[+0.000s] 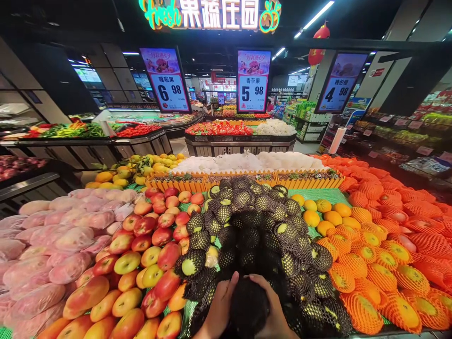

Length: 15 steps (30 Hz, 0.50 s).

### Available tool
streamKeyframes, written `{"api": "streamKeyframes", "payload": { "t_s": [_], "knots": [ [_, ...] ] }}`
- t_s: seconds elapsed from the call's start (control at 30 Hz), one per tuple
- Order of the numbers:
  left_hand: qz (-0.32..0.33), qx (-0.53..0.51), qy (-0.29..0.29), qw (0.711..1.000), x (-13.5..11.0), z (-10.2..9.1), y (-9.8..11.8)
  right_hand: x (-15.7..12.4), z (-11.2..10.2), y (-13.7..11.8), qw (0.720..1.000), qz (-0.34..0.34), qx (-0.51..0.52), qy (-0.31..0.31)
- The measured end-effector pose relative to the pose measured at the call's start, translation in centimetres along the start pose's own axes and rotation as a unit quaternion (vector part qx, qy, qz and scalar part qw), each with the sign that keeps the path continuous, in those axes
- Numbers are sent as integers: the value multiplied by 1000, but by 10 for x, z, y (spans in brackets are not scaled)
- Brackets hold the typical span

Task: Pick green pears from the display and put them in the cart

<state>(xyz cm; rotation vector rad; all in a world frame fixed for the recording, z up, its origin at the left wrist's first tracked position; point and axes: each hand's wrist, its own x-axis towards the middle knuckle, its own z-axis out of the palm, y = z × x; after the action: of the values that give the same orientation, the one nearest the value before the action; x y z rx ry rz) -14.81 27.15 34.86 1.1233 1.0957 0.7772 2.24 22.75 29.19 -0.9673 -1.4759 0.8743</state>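
My left hand [219,308] and my right hand [273,310] are wrapped round one fruit in a black foam net [248,308], at the near edge of a fruit stand. Both hands' fingers curl over its sides. Just beyond it rises a heap of green fruit in black nets [254,226]. Red and yellow apples [148,254] lie to the left of the heap. Fruit in orange nets [381,254] lies to its right.
Pink-wrapped fruit [52,245] fills the far left. Bare oranges [325,214] and an orange fence divider [247,181] sit behind the heap, with white-netted fruit [247,162] beyond. Price signs [253,80] hang overhead. Vegetable counters [88,134] and shelves [406,136] flank the aisles.
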Motion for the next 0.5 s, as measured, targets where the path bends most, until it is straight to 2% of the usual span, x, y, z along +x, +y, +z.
{"api": "streamKeyframes", "payload": {
  "t_s": [0.1,0.13,0.2,0.27,0.33,0.37,0.5],
  "knots": [
    [35,131,102,986,-3,5,27,-2,2,2,1000,16,2,26],
    [46,160,119,979,-2,5,32,-2,3,1,999,15,7,30],
    [52,166,104,979,2,4,36,-3,4,0,999,4,20,40],
    [38,145,40,988,7,0,34,-5,5,-1,998,-5,24,56],
    [20,139,-23,990,12,-6,33,-7,5,-5,998,16,26,63],
    [19,148,-35,988,13,-10,34,-7,5,-8,997,34,31,60],
    [85,172,7,981,5,-32,41,-4,3,-23,994,88,43,47]
  ]
}}
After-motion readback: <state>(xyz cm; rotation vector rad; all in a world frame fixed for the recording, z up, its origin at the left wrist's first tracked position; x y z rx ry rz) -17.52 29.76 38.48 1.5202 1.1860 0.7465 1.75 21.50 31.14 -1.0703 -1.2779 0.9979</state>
